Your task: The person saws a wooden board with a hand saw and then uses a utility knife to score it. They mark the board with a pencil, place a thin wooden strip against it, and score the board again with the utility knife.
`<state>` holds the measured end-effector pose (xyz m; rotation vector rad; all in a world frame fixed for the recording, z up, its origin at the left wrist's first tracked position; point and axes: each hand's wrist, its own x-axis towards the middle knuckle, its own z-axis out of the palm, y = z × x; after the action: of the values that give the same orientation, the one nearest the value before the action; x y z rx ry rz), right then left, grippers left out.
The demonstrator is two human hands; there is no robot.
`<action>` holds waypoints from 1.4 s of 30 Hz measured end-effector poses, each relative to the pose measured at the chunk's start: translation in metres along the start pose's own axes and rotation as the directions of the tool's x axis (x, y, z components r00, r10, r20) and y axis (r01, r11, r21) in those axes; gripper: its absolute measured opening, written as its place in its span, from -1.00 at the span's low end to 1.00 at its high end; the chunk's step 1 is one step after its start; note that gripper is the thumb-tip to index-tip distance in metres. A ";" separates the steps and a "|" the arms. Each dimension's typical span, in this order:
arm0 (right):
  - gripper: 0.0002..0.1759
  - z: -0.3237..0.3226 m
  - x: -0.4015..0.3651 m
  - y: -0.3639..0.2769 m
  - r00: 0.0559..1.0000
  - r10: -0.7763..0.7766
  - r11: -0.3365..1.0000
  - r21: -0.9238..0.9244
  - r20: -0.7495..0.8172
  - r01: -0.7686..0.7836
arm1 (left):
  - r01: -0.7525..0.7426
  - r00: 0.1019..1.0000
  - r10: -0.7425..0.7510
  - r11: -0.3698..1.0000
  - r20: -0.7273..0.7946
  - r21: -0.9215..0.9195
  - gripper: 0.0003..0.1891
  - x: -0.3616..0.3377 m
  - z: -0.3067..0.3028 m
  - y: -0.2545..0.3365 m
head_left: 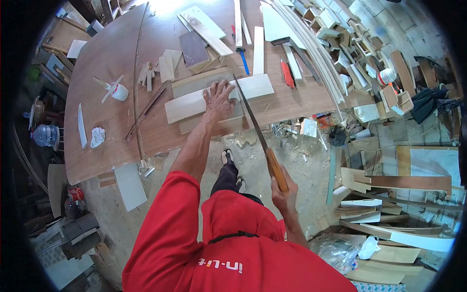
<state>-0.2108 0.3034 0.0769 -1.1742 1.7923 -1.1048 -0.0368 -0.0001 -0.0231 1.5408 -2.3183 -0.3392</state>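
Note:
My left hand (220, 100) presses down on a pale wooden board (185, 106), its fingers spread over the wood. That board lies across a wooden jig (202, 82) near the front edge of the table. In my right hand (284, 190) is a handsaw, gripped by its orange-brown wooden handle (276, 168). The dark saw blade (251, 115) slants up and away, crossing the board just right of my left hand. Part of the board is hidden under my left fingers.
The brown worktable (104, 65) carries a white glue pot (117, 92) with sticks in it, a crumpled white rag (98, 137), a red tool (287, 74) and several wood strips. Long curved strips (311, 48) run along its right side. Offcuts and stacked wood (389, 219) crowd the floor at right.

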 end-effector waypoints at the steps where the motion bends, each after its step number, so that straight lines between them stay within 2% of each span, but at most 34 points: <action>1: -0.45 0.003 0.007 -0.007 0.998 0.058 0.998 -0.036 0.028 -0.057 | -0.002 1.000 0.002 1.000 0.005 0.006 -0.31 -0.003 0.002 0.000; 2: -0.43 0.006 0.002 0.000 1.000 0.002 0.998 -0.066 -0.025 -0.004 | -0.005 1.000 0.005 1.000 -0.003 0.026 -0.33 0.002 0.001 -0.003; 3: -0.43 0.004 -0.009 0.001 1.000 0.004 0.998 -0.063 -0.026 -0.006 | 0.001 1.000 -0.001 0.999 0.001 0.036 -0.34 0.002 0.004 -0.003; 5: -0.43 -0.003 -0.021 0.000 0.995 -0.100 0.995 -0.001 -0.013 0.100 | 0.010 1.000 -0.011 1.000 0.003 0.027 -0.34 0.002 0.004 -0.003; 9: -0.44 0.007 0.003 -0.009 1.000 0.022 0.997 0.073 0.004 -0.022 | -0.006 0.998 0.005 1.000 0.057 0.013 -0.33 0.000 -0.006 0.001; 10: -0.44 0.005 0.000 -0.010 1.000 0.015 0.998 -0.057 -0.015 -0.016 | -0.017 0.999 0.016 1.000 0.049 0.021 -0.33 0.006 -0.007 -0.002; 13: -0.44 -0.005 -0.025 -0.008 1.000 0.004 1.000 0.025 -0.012 -0.004 | 0.002 1.000 -0.003 1.000 0.009 0.012 -0.33 0.004 0.000 -0.001; 15: -0.45 -0.004 -0.014 -0.009 0.999 -0.041 0.999 0.009 0.009 0.041 | 0.004 1.000 -0.004 1.000 0.000 0.006 -0.33 0.001 0.004 -0.002; 17: -0.45 0.003 0.000 -0.013 0.997 0.075 0.997 0.025 0.021 -0.076 | 0.008 1.000 -0.008 1.000 0.016 0.014 -0.33 -0.007 0.013 -0.005; 18: -0.45 0.004 -0.001 -0.011 0.998 0.061 0.997 0.035 0.013 -0.061 | 0.001 1.000 -0.001 1.000 0.008 0.029 -0.33 0.002 0.011 -0.008; 20: -0.45 -0.002 -0.021 -0.005 0.996 -0.082 0.995 -0.068 -0.035 0.079 | 0.010 1.000 -0.011 0.999 0.028 0.042 -0.33 0.000 0.006 -0.003; 21: -0.45 -0.002 -0.017 -0.005 0.995 -0.091 0.994 -0.070 -0.031 0.089 | 0.025 0.999 -0.027 0.998 0.037 0.057 -0.32 0.003 0.002 -0.002; 24: -0.45 -0.004 -0.021 -0.004 1.000 -0.022 1.000 0.002 -0.016 0.022 | 0.018 0.999 -0.019 1.000 0.040 0.023 -0.33 0.001 -0.003 0.001; 26: -0.51 -0.001 -0.012 -0.004 0.981 0.190 0.981 0.039 0.042 -0.192 | 0.012 0.999 -0.013 0.999 0.030 0.045 -0.33 0.002 0.002 -0.001; 29: -0.50 -0.009 -0.032 0.005 0.994 0.101 0.985 0.137 0.043 -0.106 | 0.019 1.000 -0.020 0.998 0.017 0.054 -0.34 0.004 0.001 -0.003; 30: -0.50 -0.008 -0.025 -0.003 0.994 0.104 0.985 0.133 0.046 -0.109 | 0.017 1.000 -0.018 1.000 0.019 0.021 -0.34 0.003 0.000 -0.003; 32: -0.50 -0.005 -0.006 -0.022 0.956 0.289 0.955 -0.080 0.049 -0.285 | 0.012 1.000 -0.011 1.000 0.028 -0.014 -0.34 -0.002 0.004 0.000; 33: -0.50 -0.005 -0.009 -0.020 0.955 0.292 0.955 -0.073 0.049 -0.288 | 0.013 1.000 -0.013 1.000 0.026 -0.004 -0.34 -0.005 0.004 0.001; 36: -0.51 -0.009 -0.024 -0.013 0.993 0.107 0.994 0.016 0.045 -0.108 | 0.008 0.999 -0.009 1.000 0.034 0.022 -0.34 0.001 0.000 0.000; 39: -0.42 -0.004 -0.019 -0.007 1.000 0.004 0.998 -0.070 -0.022 -0.005 | 0.015 0.999 -0.016 1.000 0.045 0.013 -0.34 0.001 -0.004 0.000; 42: -0.40 0.006 -0.004 -0.008 0.997 0.074 0.997 -0.003 -0.022 -0.074 | 0.004 1.000 -0.005 0.999 0.021 0.032 -0.34 0.005 -0.004 -0.001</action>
<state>-0.2015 0.3039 0.0828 -1.0931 1.8403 -1.0749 -0.0363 -0.0046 -0.0193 1.5645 -2.3474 -0.3220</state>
